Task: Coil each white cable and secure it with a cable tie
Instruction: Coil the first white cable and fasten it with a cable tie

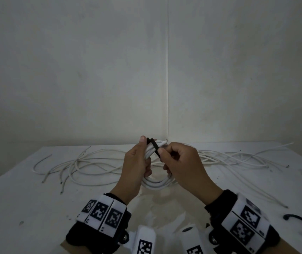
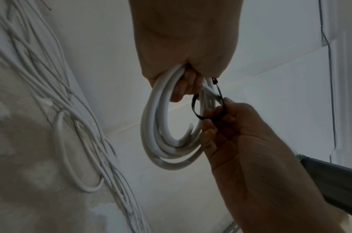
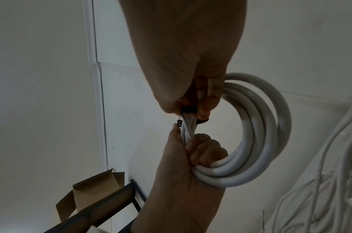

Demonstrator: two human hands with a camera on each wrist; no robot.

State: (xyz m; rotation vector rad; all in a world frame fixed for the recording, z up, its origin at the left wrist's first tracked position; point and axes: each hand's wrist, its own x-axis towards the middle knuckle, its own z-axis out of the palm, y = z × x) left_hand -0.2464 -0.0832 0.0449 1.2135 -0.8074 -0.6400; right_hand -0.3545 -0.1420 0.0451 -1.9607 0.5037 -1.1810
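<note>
Coiled white cable (image 1: 154, 184): one
Black cable ties: one on coil (image 1: 155, 146), two spare (image 1: 301, 221)
Loose cables (image 1: 84, 167): several, uncountable

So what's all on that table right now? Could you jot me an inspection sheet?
Surface: white table, scuffed and stained.
Job's things: coiled white cable; black cable tie looped round it.
Clutter: spare black ties at right edge.
Hands: left hand grips the coil; right hand pinches the tie.
Cables: loose white cables spread behind.
Surroundings: bare wall corner; cardboard box.
</note>
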